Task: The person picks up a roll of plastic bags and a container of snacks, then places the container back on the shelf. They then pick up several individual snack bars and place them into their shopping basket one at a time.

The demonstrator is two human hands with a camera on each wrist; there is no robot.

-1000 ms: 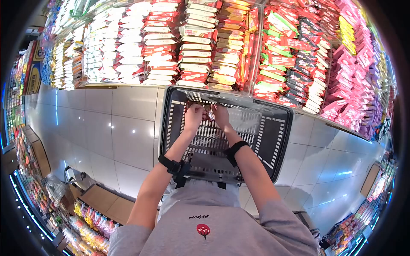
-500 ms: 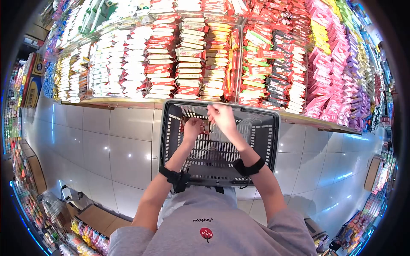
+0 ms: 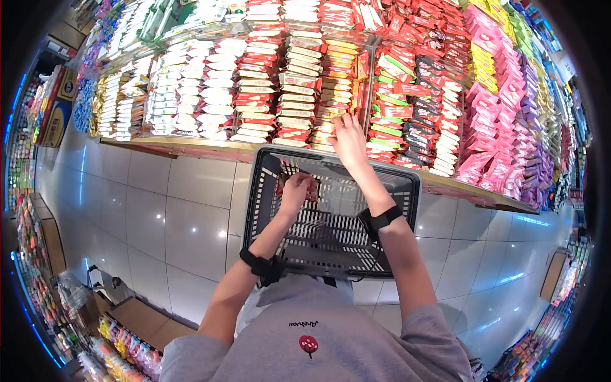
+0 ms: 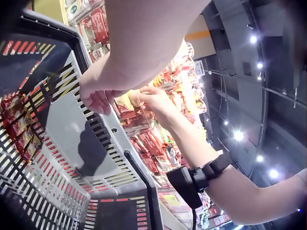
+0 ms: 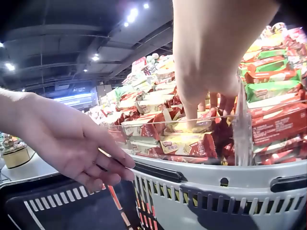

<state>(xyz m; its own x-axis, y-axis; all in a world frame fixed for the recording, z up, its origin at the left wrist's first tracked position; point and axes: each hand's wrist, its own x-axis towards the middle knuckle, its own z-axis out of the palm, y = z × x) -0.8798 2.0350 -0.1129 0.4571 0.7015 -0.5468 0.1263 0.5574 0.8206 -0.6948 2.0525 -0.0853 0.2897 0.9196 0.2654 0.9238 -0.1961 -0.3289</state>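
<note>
My right hand (image 3: 349, 141) reaches over the far rim of the grey shopping basket (image 3: 417, 207) into the snack display. In the right wrist view its fingers point down and touch a yellow-and-red snack packet (image 5: 189, 126) behind a clear front panel; some fingertips are hidden among the packets. My left hand (image 3: 294, 193) hovers over the left part of the basket, palm and loose fingers showing in the right wrist view, holding nothing. Several red snack packets (image 4: 21, 127) lie in a row inside the basket, partly covered by the left hand in the head view.
Rows of white, red, black and green wrapped snacks fill the display, with pink packets (image 3: 490, 121) at the right. A clear divider (image 5: 243, 139) stands beside the right hand. The basket stands close against the display edge. Tiled floor (image 3: 194, 204) lies left of it.
My right hand has left the basket and moved forward and up to the yellow-and-red packets. My left hand has let go of the packets in the basket and stayed above them.
</note>
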